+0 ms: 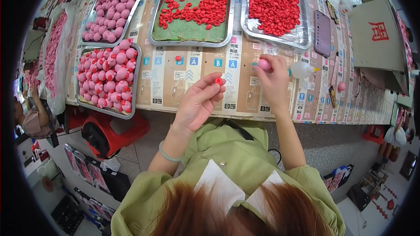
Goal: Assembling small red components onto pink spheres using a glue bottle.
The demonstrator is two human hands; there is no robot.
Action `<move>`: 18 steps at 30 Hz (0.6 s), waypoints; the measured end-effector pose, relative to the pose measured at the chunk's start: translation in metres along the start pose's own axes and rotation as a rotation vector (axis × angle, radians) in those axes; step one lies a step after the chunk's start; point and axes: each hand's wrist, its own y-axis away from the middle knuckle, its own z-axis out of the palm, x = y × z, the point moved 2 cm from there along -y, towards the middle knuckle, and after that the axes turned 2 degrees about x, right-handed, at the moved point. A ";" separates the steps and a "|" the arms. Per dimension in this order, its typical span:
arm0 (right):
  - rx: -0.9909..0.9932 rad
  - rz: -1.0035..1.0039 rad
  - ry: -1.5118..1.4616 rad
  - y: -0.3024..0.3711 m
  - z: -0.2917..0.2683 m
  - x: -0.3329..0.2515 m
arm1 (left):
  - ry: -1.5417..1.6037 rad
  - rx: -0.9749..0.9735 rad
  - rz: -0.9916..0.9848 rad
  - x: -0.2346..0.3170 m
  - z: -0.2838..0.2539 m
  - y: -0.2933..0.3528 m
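Observation:
My left hand [199, 102] pinches a small red ring-shaped piece [218, 81] between thumb and fingertips, above the cardboard-covered table [175, 83]. My right hand [273, 81] holds a pink ball [264, 64] at its fingertips, a little to the right and farther back. The two hands are apart. One loose red piece [178, 58] lies on the cardboard in front of the trays.
Two metal trays of red rings [192, 0] [273, 4] stand at the back. Two trays of pink balls [107, 76] [113, 4] are on the left. A small white squeeze bottle [302, 69], a purple phone [322, 32] and a grey box [378, 35] lie to the right. A red stool [109, 135] stands below.

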 end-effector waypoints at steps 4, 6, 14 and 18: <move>-0.191 0.505 -1.132 0.019 -0.001 -0.022 | -0.036 0.010 -0.003 -0.003 0.000 0.001; -0.311 0.642 -1.429 0.029 0.001 -0.029 | -0.109 0.008 0.018 -0.003 0.008 0.001; -0.289 0.458 -1.106 0.040 0.005 -0.054 | -0.521 0.016 0.252 -0.001 0.022 0.007; -0.279 0.434 -1.079 0.042 0.008 -0.054 | -0.529 0.009 0.283 -0.001 0.026 0.012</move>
